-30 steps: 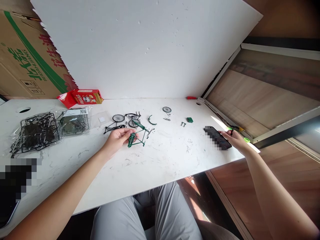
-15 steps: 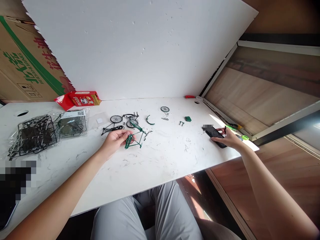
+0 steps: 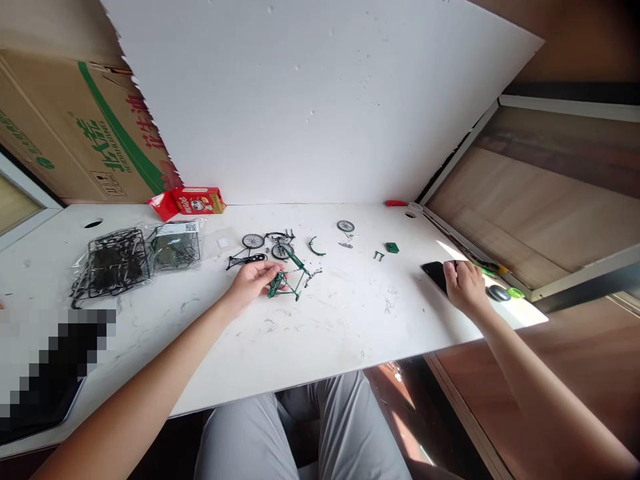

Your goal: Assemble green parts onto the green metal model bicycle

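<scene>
My left hand (image 3: 256,283) pinches a green model bicycle frame (image 3: 286,287) between thumb and fingers, just over the table. Just behind it lie black bicycle parts: a spoked wheel (image 3: 253,241), a second wheel (image 3: 283,250) and a black frame piece with a chainring (image 3: 247,260). A curved green mudguard (image 3: 316,247) rests to the right of these. At the table's right side my right hand (image 3: 466,285) is closed over the near end of a black phone (image 3: 434,275). Its curled fingers hide that part of the phone.
Bagged sprues of black parts (image 3: 117,263) and a second bag (image 3: 176,245) lie left. Behind stand a red box (image 3: 195,201) and a white board (image 3: 320,107). A green wheel (image 3: 345,226), a green block (image 3: 392,247) and a black mouse (image 3: 499,293) lie toward the right.
The view has swung left, so things appear farther right. My right hand has turned from gripping the phone's sides to a curled fist over its near end. My left hand keeps the green frame.
</scene>
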`<state>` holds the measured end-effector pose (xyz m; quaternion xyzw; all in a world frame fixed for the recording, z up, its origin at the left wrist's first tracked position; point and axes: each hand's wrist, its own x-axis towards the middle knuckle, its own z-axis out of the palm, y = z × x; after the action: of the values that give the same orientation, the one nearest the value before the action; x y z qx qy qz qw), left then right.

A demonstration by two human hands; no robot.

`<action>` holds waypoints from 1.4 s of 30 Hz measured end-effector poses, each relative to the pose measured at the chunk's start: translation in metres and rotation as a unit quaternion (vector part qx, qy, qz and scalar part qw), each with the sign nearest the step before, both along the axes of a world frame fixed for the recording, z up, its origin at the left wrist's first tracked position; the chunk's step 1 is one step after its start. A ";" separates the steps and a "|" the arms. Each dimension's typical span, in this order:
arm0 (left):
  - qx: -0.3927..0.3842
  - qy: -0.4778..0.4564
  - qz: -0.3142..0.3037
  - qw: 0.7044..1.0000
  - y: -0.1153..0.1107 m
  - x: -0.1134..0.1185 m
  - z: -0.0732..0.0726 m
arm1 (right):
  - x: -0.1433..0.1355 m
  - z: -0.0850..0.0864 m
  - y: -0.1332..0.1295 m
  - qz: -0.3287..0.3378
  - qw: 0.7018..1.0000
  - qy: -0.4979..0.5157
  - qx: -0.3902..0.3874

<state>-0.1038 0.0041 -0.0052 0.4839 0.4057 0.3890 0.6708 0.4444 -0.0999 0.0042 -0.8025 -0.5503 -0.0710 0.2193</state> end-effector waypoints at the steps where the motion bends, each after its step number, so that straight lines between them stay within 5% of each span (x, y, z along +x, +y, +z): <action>1: 0.000 -0.004 -0.001 1.000 0.000 0.000 0.000 | -0.011 -0.001 0.004 0.030 1.000 0.000 0.001; 8: 0.026 -0.029 0.012 0.999 0.003 0.000 -0.005 | -0.117 -0.004 0.043 0.296 0.952 0.060 -0.043; 16: 0.050 -0.058 0.057 0.995 0.007 0.003 -0.004 | -0.256 0.015 0.088 0.395 0.908 0.122 0.064; 21: 0.071 -0.048 0.100 0.991 0.010 0.002 -0.004 | -0.313 0.021 0.115 0.474 0.861 0.128 0.133; 30: 0.098 -0.019 0.158 0.982 0.012 0.006 -0.008 | -0.346 0.002 0.101 0.448 0.880 -0.032 0.154; 42: 0.095 -0.012 0.169 0.981 0.008 0.004 -0.007 | -0.353 -0.008 0.097 0.416 0.893 0.012 0.173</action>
<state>-0.0995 0.0125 -0.0123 0.4651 0.4348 0.5395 0.5510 0.0909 -0.0030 -0.0043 -0.4508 -0.8100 -0.0579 0.3706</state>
